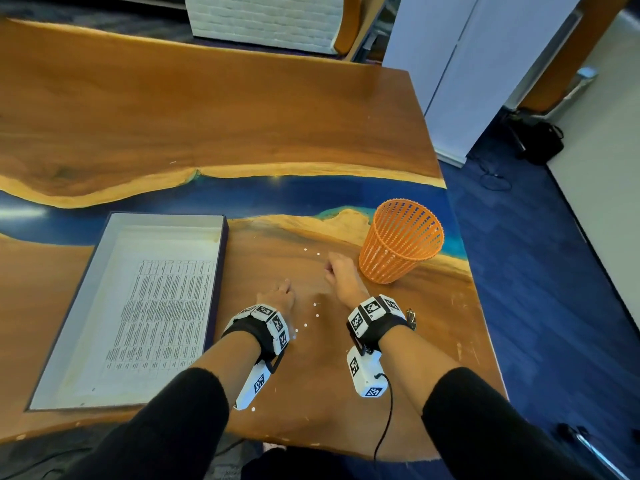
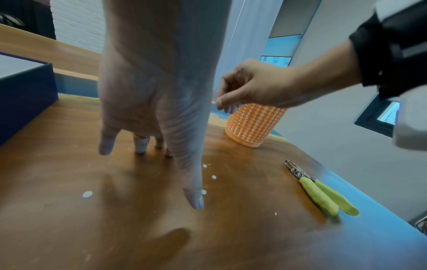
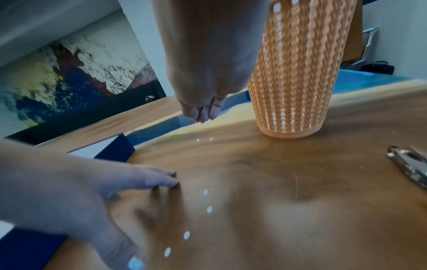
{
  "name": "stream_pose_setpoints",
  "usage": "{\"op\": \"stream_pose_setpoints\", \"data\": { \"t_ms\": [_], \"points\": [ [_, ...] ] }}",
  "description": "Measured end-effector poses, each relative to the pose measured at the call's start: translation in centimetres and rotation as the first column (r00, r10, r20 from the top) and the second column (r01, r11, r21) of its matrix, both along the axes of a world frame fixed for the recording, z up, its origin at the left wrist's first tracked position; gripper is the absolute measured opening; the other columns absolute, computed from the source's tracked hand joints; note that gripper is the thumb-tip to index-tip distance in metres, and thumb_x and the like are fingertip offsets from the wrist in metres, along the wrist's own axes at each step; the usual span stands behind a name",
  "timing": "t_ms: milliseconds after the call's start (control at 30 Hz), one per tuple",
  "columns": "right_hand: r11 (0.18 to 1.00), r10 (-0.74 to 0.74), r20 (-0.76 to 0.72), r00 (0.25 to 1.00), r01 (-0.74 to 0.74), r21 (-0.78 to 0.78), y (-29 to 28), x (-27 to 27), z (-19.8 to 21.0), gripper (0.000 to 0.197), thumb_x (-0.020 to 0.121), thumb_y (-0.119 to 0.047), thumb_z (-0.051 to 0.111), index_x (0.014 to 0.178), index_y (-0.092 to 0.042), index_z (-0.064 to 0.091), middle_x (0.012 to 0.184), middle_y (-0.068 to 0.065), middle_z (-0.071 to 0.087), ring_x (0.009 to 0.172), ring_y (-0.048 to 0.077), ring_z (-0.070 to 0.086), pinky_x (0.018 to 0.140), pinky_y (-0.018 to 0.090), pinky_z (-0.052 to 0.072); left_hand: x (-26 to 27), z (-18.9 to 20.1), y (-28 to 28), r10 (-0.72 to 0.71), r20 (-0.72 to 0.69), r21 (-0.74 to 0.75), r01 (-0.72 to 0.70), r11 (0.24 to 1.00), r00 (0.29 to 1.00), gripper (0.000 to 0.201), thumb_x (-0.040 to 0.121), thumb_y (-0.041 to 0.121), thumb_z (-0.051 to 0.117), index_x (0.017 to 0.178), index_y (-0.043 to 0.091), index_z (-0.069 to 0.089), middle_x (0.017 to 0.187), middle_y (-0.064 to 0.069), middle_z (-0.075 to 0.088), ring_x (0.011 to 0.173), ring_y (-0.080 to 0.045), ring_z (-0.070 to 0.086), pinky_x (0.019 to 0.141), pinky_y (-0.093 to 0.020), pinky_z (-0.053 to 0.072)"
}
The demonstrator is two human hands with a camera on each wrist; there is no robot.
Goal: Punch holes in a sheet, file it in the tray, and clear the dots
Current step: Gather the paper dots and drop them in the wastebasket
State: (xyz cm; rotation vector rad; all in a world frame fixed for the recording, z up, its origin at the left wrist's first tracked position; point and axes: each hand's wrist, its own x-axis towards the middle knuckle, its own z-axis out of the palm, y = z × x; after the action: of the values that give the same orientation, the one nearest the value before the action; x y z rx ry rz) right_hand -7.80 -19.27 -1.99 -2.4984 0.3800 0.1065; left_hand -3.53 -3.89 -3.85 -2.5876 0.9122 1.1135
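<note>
Left hand (image 1: pixel 282 295) flat, fingers straight and spread, fingertips (image 2: pixel 141 146) resting on the wood worktop (image 1: pixel 173 109), thumb stretched out toward the dots; it grasps nothing. Right hand (image 1: pixel 341 273) raised above the worktop just beside the orange basket (image 1: pixel 403 240), fingers bunched together with tips (image 3: pixel 203 113) pressed against the thumb in a pinch. Whether a dot sits between them cannot be told; too small, blurred.

White paper dots (image 1: pixel 316 310) scattered on the worktop between and in front of the two hands; a couple more (image 3: pixel 204 139) lie farther out near the basket foot, one (image 2: pixel 87 194) close under the left wrist.

Printed sheet (image 1: pixel 162 317) lies flat in the open dark-blue tray (image 1: pixel 221 271), left of the left hand. Dense table text on it, not readable.

Hole punch (image 2: pixel 321 190), metal head, yellow-green handles, lies on the worktop right of the right wrist, near the worktop edge, untouched.

Both wrists carry black straps with white marker blocks (image 1: pixel 372 311) showing black-and-white square codes. No brand or legible writing anywhere.
</note>
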Motion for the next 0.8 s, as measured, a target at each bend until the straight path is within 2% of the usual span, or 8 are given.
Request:
{"op": "stream_pose_setpoints", "data": {
  "t_ms": [100,267,367,433,500,567,700,800],
  "points": [
    [1.0,-0.004,0.077,0.997,0.004,-0.003,-1.0,0.1,1.3,0.005,0.086,0.001,0.053,0.083,-0.002,0.056,0.089,0.018,0.06,0.076,0.019,0.047,0.068,0.027,0.034,-0.1,0.1,0.0,0.0,0.024,-0.027,0.001,1.0,1.0,0.099,0.075,0.043,0.076,0.15,0.017,0.018,0.161,0.001,-0.006,0.148,-0.023,0.011,0.114,-0.048,0.029],
    [1.0,0.025,0.258,0.966,-0.024,-0.006,-1.6,-0.4,2.6,0.003,0.085,-0.003,0.06,0.082,-0.004,0.061,0.086,0.011,0.062,0.076,0.018,0.053,0.07,0.029,0.043,-0.7,-0.4,0.0,-0.019,0.08,-0.018,0.021,1.0,0.997,0.103,0.071,0.04,0.079,0.15,0.02,0.015,0.161,0.001,-0.007,0.147,-0.024,0.015,0.111,-0.045,0.034],
    [0.999,0.036,0.287,0.957,-0.032,-0.019,-2.2,-0.3,3.3,0.003,0.084,-0.003,0.061,0.084,-0.003,0.064,0.087,0.011,0.062,0.077,0.016,0.054,0.071,0.024,0.042,-0.9,-0.5,0.0,-0.004,0.073,-0.025,0.006,1.0,0.997,0.106,0.069,0.038,0.081,0.15,0.021,0.015,0.161,0.0,-0.009,0.149,-0.026,0.008,0.112,-0.049,0.033],
    [0.998,0.058,0.247,0.967,-0.051,-0.034,-2.4,-0.1,3.0,0.003,0.083,-0.003,0.063,0.084,-0.003,0.066,0.088,0.011,0.063,0.077,0.017,0.056,0.072,0.026,0.044,-0.9,-0.4,-0.1,0.011,0.056,-0.031,-0.009,0.999,0.998,0.107,0.069,0.036,0.082,0.15,0.021,0.015,0.161,0.0,-0.009,0.149,-0.027,0.005,0.113,-0.05,0.031],
    [0.995,0.086,0.166,0.982,-0.078,-0.059,-2.2,-0.2,1.9,0.005,0.083,-0.005,0.064,0.085,-0.004,0.068,0.091,0.011,0.063,0.081,0.022,0.059,0.076,0.034,0.051,-0.8,-0.2,-0.2,0.024,0.041,-0.031,-0.023,0.999,0.999,0.109,0.068,0.035,0.083,0.151,0.021,0.014,0.161,0.0,-0.01,0.149,-0.026,0.004,0.113,-0.051,0.03],
    [0.992,0.105,0.078,0.991,-0.099,-0.077,-1.6,-0.6,0.6,0.008,0.084,-0.007,0.064,0.088,-0.004,0.07,0.096,0.012,0.062,0.085,0.025,0.06,0.08,0.04,0.052,-0.6,-0.1,-0.2,0.039,0.022,-0.039,-0.038,0.998,0.999,0.111,0.065,0.034,0.085,0.151,0.022,0.015,0.161,0.001,-0.009,0.149,-0.026,0.004,0.114,-0.051,0.029],
    [0.987,0.129,-0.075,0.989,-0.136,-0.085,-0.5,-1.5,-2.3,0.013,0.086,-0.009,0.063,0.095,-0.005,0.07,0.103,0.011,0.062,0.092,0.025,0.061,0.081,0.034,0.049,-0.5,-0.4,-0.2,0.054,0.018,-0.059,-0.053,0.997,0.998,0.111,0.062,0.032,0.087,0.15,0.022,0.02,0.161,0.003,-0.007,0.149,-0.024,0.005,0.113,-0.05,0.032],
    [0.99,0.122,-0.138,0.983,-0.131,-0.052,0.2,-1.5,-3.8,0.013,0.085,-0.011,0.063,0.095,-0.006,0.07,0.103,0.012,0.064,0.093,0.028,0.063,0.082,0.036,0.05,-0.5,-0.7,-0.2,0.082,-0.003,-0.072,-0.082,0.994,0.997,0.108,0.063,0.028,0.087,0.149,0.023,0.021,0.161,0.005,-0.007,0.149,-0.024,0.004,0.112,-0.05,0.033]
  ]
}}
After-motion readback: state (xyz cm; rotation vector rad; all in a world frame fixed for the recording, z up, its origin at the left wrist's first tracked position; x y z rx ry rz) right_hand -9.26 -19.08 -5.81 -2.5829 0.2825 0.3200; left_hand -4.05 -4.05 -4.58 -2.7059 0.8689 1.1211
